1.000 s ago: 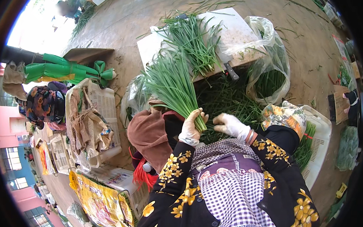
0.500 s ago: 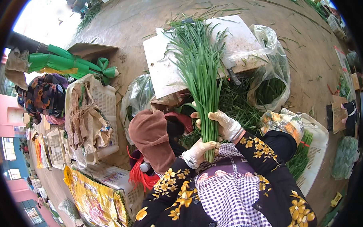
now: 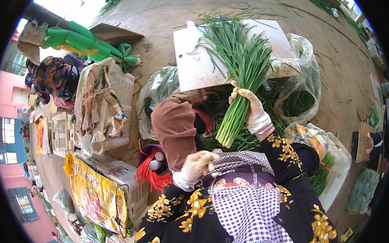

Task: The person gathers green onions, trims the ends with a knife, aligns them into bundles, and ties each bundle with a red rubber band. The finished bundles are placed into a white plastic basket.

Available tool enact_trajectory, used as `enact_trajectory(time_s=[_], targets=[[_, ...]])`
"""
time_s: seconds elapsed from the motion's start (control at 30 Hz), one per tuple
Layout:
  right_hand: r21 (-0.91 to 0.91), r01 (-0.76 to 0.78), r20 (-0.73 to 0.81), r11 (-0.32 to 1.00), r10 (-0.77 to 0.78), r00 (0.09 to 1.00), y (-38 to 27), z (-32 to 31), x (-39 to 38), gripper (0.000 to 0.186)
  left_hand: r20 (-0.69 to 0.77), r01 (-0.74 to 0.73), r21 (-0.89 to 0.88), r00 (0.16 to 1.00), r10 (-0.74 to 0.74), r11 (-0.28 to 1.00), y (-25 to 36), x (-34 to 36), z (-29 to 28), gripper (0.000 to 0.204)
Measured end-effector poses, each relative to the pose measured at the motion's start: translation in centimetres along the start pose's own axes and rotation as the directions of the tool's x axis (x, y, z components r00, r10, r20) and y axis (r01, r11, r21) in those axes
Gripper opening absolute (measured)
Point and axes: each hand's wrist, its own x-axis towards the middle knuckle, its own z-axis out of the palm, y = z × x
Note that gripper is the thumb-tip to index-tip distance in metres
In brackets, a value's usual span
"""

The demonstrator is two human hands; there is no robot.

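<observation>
A thick bunch of garlic chives [image 3: 235, 116] is gripped in my gloved right hand [image 3: 251, 108], whose fingers wrap around the stems. Its pale cut ends hang toward me, and the leafy tops spread over a white board [image 3: 190, 63]. My gloved left hand [image 3: 196, 168] is apart from the bunch, over my lap near the brown-covered knee [image 3: 174, 125]. Its fingers are curled together, and what lies inside them, if anything, is hidden. Just left of it, red plastic ties [image 3: 152, 175] hang out of a purple container [image 3: 144, 153].
Loose greens [image 3: 268, 96] lie below the board, between clear plastic bags [image 3: 305, 67]. At the right, a white crate [image 3: 336, 163] holds a tied bunch. Plastic crates [image 3: 124, 97] with cloths and a yellow sack [image 3: 93, 191] stand at the left.
My left hand has let go of the stem ends and moved left toward the red ties. My right hand has carried the bunch up and away from my lap, tilting it.
</observation>
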Motion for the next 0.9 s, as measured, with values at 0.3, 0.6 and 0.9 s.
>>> enact_trajectory(time_s=[0.3, 0.6, 0.9], targets=[[-0.036, 0.031, 0.216, 0.999, -0.023, 0.976, 9.4, 3.7, 6.6, 0.039, -0.407, -0.246, 0.817, 0.396, 0.823, 0.522, -2.0, 3.8, -7.8, 0.051], [-0.346, 0.356, 0.009, 0.868, -0.377, 0.926, 0.4, -2.2, 4.1, 0.026, -0.453, -0.169, 0.842, 0.295, 0.842, 0.512, -2.8, 3.4, -7.4, 0.051], [-0.402, 0.465, 0.186, 0.789, -0.427, 0.885, -0.1, 2.6, 4.2, 0.035, -0.421, -0.216, 0.848, 0.281, 0.862, 0.484, -0.9, 3.4, -6.3, 0.006]])
